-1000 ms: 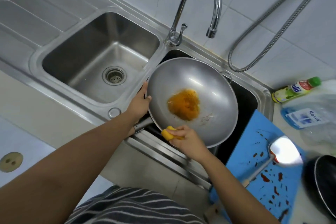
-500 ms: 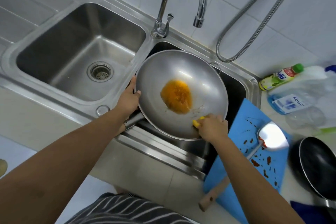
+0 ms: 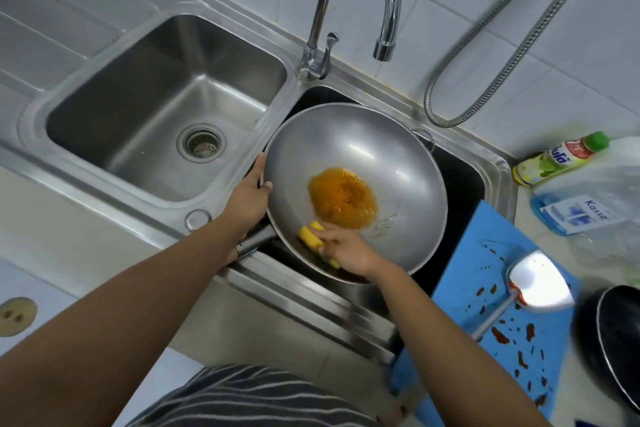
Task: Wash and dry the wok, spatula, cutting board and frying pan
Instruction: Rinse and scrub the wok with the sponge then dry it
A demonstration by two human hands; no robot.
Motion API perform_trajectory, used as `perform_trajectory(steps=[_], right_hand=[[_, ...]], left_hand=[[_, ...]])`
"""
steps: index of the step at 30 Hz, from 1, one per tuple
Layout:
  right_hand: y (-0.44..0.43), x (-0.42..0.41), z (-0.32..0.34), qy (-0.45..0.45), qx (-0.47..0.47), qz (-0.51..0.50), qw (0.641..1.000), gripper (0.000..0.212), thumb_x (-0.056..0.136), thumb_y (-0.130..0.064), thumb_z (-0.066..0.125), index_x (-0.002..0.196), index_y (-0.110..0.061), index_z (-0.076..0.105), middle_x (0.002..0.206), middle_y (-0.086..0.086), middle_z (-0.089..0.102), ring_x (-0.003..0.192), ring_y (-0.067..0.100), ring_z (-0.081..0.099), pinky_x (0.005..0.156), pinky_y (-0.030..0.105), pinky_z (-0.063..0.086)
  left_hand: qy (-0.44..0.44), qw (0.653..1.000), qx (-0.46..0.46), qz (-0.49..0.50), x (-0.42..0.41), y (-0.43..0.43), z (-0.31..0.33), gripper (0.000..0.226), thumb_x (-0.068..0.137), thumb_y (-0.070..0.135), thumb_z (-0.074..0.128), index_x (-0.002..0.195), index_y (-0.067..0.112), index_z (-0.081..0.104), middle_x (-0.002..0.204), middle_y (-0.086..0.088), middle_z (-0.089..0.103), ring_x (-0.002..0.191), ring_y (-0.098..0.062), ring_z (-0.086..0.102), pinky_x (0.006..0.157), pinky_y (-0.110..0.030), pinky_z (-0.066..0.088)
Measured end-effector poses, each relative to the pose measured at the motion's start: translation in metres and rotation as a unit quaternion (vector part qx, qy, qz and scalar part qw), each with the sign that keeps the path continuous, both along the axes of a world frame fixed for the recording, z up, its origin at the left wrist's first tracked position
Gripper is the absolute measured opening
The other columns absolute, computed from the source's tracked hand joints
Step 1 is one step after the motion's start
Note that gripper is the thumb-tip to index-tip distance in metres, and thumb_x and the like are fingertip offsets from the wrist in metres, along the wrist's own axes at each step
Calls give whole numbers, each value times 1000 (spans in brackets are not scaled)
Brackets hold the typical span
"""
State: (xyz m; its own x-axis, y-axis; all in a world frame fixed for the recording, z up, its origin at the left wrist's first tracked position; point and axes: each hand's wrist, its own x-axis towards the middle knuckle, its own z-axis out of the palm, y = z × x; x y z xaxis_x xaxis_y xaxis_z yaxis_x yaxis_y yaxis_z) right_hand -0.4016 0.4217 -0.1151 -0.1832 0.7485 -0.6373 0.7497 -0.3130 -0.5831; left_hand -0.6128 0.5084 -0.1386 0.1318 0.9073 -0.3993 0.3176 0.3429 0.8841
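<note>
**Right sink bowl: sponge on the wok's near wall, residue just beyond**

A double-bowl steel sink [image 3: 289, 87] is set into a counter against a white tiled wall. The faucet [image 3: 384, 48] stands over the divider and shows no water running.

The wok [image 3: 381, 149] sits over the right bowl, with its open face towards the camera. Its long axis runs from the dark handle [image 3: 258, 240] at the near left to the small loop handle [image 3: 424, 137] at the far right, so the handle points towards the person's left side.

- **Left hand** [image 3: 247, 199]: grips the wok's left rim just above the handle, thumb hooked over the edge.
- **Right hand** [image 3: 346, 248]: fingers curled round a yellow sponge [image 3: 310, 236], pressing it to the near inner wall.

The orange residue [image 3: 341, 198] lies in the wok's centre, just beyond the sponge on the faucet side. The right hand is the nearer one. A scrubbing stroke would probably run away from the body, across the patch.

The stained blue cutting board [image 3: 485, 253], the spatula [image 3: 536, 288] lying on it and the black frying pan [image 3: 616, 340] wait on the right, apparently unwashed.
</note>
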Motion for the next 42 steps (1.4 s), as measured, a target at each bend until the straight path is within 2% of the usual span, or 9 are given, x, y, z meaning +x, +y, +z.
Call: perform_trajectory(steps=[3, 6, 10, 14, 22, 28, 33, 38, 42], right_hand=[[-1, 68, 3, -116, 13, 39, 992, 38, 97, -20, 57, 132, -35, 59, 156, -5, 33, 139, 26, 34, 118, 36, 21], [12, 119, 8, -338, 126, 65, 930, 39, 99, -32, 47, 134, -47, 53, 153, -6, 38, 128, 28, 33, 108, 40, 23], [34, 118, -1, -468, 182, 19, 865, 69, 90, -21, 56, 151, -33, 26, 162, 10, 10, 142, 37, 17, 115, 50, 15], [29, 45, -33, -361, 99, -54, 926, 77, 98, -43, 43, 156, -29, -5, 162, 14, -16, 144, 42, 10, 116, 54, 10], [65, -49, -39, -151, 85, -46, 984, 70, 100, -59, 28, 154, -38, -12, 160, 5, -28, 147, 41, -5, 118, 53, 2], [112, -23, -48, -210, 145, -76, 964, 62, 103, -48, 28, 155, -38, -5, 163, 1, -19, 146, 41, 4, 118, 57, 6], [97, -42, -48, -119, 294, 64, 946, 69, 99, -21, 42, 154, -42, 7, 165, -3, 0, 136, 32, 26, 113, 51, 28], [126, -27, -49, -216, 244, -70, 943, 63, 101, -26, 40, 155, -38, 10, 164, -1, 1, 135, 36, 28, 112, 51, 28], [128, -48, -45, -123, 350, 49, 928, 62, 102, -27, 40, 155, -38, 10, 165, -1, 6, 123, 31, 37, 102, 44, 37]], left_hand=[[-12, 1000, -8, 0, -3, 1, -5, 60, 102, 26, 45, 146, 57, 17, 156, 9, 33, 139, -25, 38, 110, -54, 37], [-22, 1000, 7, -1, -4, 0, -4, 61, 102, 24, 46, 145, 57, 19, 156, 13, 33, 141, -22, 36, 111, -55, 36], [-19, 1000, 19, 1, -4, -1, -4, 61, 102, 23, 46, 149, 52, 18, 156, 17, 30, 142, -17, 34, 112, -53, 35], [-18, 1000, 11, 18, -2, -2, -3, 61, 103, 19, 45, 152, 44, 19, 158, 17, 24, 145, -11, 24, 120, -41, 25], [39, 997, 67, 29, 2, -6, 2, 63, 101, 13, 48, 155, 32, 21, 159, 12, 19, 145, -5, 13, 115, -21, 9], [22, 999, 17, 33, 2, -4, 8, 59, 102, 16, 49, 152, 35, 24, 153, 15, 30, 134, 1, 29, 105, -14, 19], [47, 998, 29, 29, 3, -5, 9, 60, 101, 15, 49, 153, 33, 23, 149, 14, 32, 129, 3, 28, 103, -10, 17], [31, 999, 7, 20, 2, -6, 12, 60, 103, 19, 47, 152, 41, 21, 144, 18, 36, 120, 1, 39, 102, -16, 26], [59, 997, 36, 18, 3, -5, 10, 62, 101, 16, 49, 153, 37, 22, 148, 20, 30, 130, 3, 30, 106, -14, 19]])
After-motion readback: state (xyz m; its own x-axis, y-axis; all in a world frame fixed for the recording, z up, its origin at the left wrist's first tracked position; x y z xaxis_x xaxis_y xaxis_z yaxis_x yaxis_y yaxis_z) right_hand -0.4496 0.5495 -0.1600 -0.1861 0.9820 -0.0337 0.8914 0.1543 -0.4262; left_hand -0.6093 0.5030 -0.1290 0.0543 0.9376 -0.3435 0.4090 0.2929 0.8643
